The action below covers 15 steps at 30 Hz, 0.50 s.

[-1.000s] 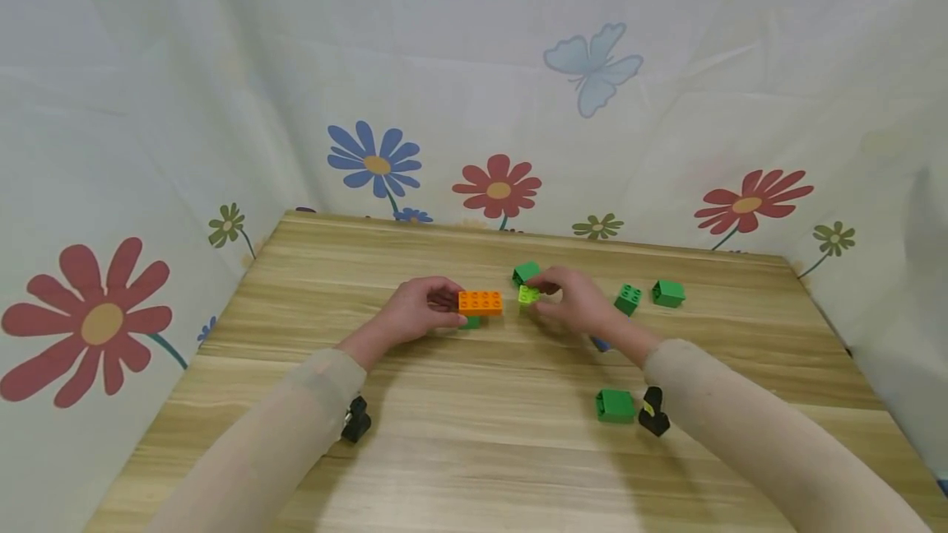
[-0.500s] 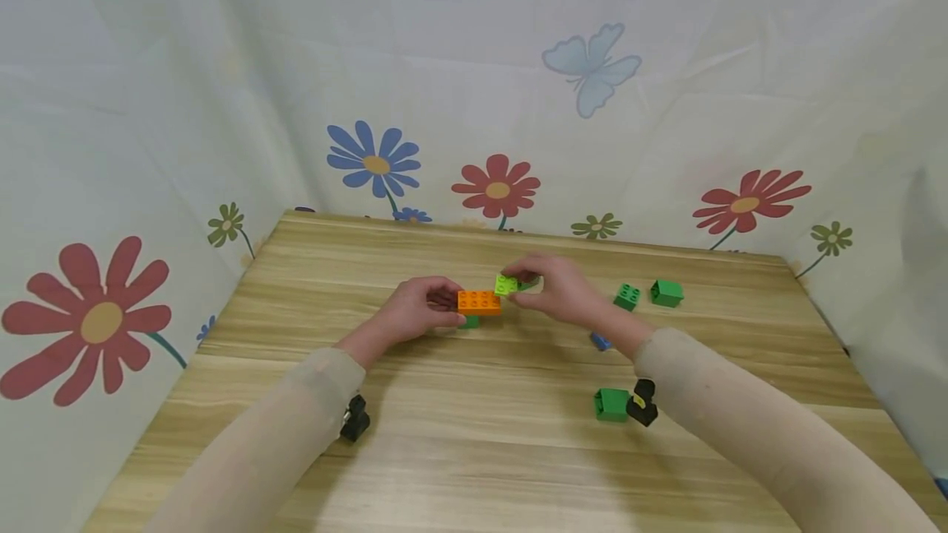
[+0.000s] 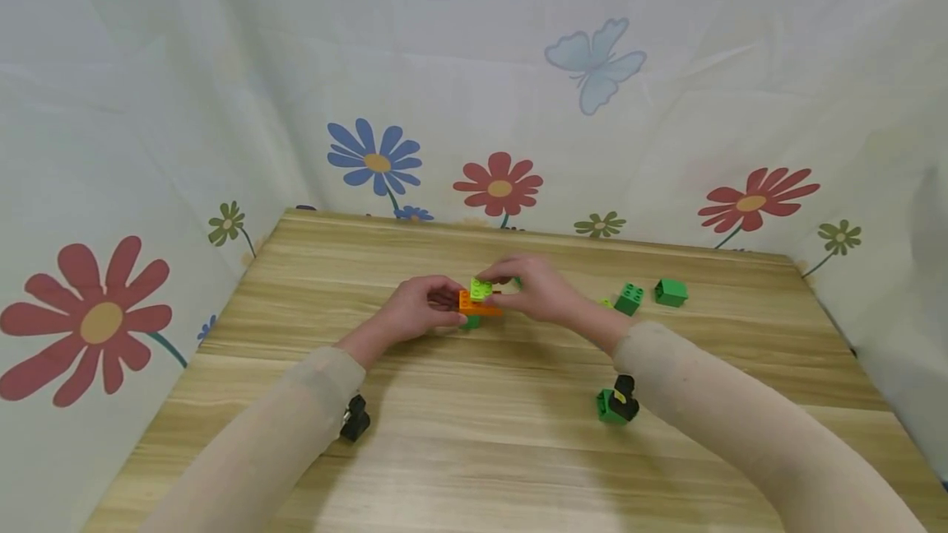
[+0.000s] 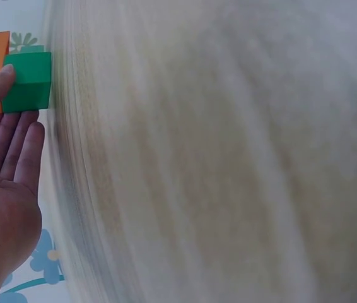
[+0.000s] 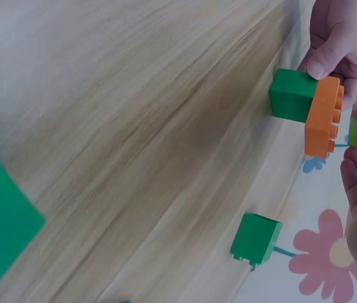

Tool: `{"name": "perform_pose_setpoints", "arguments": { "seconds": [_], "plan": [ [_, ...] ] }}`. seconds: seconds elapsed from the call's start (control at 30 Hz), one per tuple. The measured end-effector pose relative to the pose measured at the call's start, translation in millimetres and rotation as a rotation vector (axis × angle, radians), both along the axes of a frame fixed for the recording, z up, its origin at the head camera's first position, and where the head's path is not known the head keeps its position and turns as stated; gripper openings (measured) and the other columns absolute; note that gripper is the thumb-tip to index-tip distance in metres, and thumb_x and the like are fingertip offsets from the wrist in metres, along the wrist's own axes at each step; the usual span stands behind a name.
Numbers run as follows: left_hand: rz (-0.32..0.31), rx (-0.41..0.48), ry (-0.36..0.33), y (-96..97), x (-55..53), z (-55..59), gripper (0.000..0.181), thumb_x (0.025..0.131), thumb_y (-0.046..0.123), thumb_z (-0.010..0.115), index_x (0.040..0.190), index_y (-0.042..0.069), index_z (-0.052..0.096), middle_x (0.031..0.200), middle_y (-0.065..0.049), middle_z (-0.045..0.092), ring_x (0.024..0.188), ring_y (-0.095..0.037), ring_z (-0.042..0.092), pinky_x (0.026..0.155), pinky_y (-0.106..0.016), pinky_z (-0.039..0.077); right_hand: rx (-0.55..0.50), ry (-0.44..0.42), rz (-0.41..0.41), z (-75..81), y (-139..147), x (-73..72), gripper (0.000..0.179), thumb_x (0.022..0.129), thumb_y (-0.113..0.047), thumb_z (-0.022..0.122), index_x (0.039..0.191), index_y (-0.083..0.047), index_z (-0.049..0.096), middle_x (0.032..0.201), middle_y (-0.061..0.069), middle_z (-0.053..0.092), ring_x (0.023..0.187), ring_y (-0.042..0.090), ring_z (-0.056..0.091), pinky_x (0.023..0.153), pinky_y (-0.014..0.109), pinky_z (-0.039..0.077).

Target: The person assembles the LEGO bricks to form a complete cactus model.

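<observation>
My left hand [image 3: 415,307] grips a green block [image 4: 30,85], its thumb on one side and its fingers behind. An orange brick [image 5: 320,120] with two rows of studs is seated on top of that block. Between thumb and fingertips, my right hand [image 3: 536,290] pinches a lime-green brick [image 3: 480,289] over the orange one. A narrow gap shows between the lime-green brick and the orange studs in the right wrist view. The green block stands on the table, mostly hidden by the orange brick from the head view.
Behind my right hand lies another green block [image 5: 254,237]. Farther right are a green studded brick [image 3: 629,298], a green block [image 3: 671,293] and a small lime-green piece [image 3: 606,303]. One more green block [image 3: 607,408] sits nearer me. A printed curtain [image 3: 415,39] hangs behind the table.
My right hand has carried the lime-green brick leftward from beside the orange brick to above it. My left hand has stayed in place on the green block.
</observation>
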<state>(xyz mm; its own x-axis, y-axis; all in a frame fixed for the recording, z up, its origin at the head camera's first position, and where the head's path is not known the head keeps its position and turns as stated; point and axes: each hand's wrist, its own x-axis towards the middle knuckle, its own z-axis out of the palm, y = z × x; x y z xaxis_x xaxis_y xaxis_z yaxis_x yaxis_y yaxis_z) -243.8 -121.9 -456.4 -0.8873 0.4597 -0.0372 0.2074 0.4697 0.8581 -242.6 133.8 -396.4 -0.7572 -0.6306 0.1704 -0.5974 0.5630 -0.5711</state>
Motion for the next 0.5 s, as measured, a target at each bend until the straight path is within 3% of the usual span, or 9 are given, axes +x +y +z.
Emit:
{"name": "perform_pose_setpoints", "arguments": {
  "seconds": [0.23, 0.5],
  "plan": [
    [-0.007, 0.006, 0.003, -1.5, -0.9, -0.5, 0.040, 0.092, 0.018, 0.088, 0.128, 0.009, 0.073, 0.121, -0.006, 0.075, 0.112, -0.023, 0.072, 0.103, -0.041, 0.058, 0.041, 0.004, 0.026, -4.4, -9.0, -2.9, 0.035, 0.095, -0.013, 0.083, 0.130, -0.008, 0.078, 0.122, 0.009, 0.076, 0.112, 0.026, 0.068, 0.098, 0.047, 0.060],
    [-0.006, 0.018, -0.002, -1.8, -2.2, -2.2, 0.039, 0.091, 0.017, 0.088, 0.126, 0.008, 0.073, 0.120, -0.006, 0.076, 0.112, -0.023, 0.073, 0.102, -0.040, 0.059, 0.024, 0.006, 0.042, -7.3, -11.9, -2.5, 0.033, 0.096, -0.013, 0.082, 0.128, -0.007, 0.078, 0.117, 0.008, 0.075, 0.102, 0.023, 0.069, 0.092, 0.044, 0.061]
  ]
}}
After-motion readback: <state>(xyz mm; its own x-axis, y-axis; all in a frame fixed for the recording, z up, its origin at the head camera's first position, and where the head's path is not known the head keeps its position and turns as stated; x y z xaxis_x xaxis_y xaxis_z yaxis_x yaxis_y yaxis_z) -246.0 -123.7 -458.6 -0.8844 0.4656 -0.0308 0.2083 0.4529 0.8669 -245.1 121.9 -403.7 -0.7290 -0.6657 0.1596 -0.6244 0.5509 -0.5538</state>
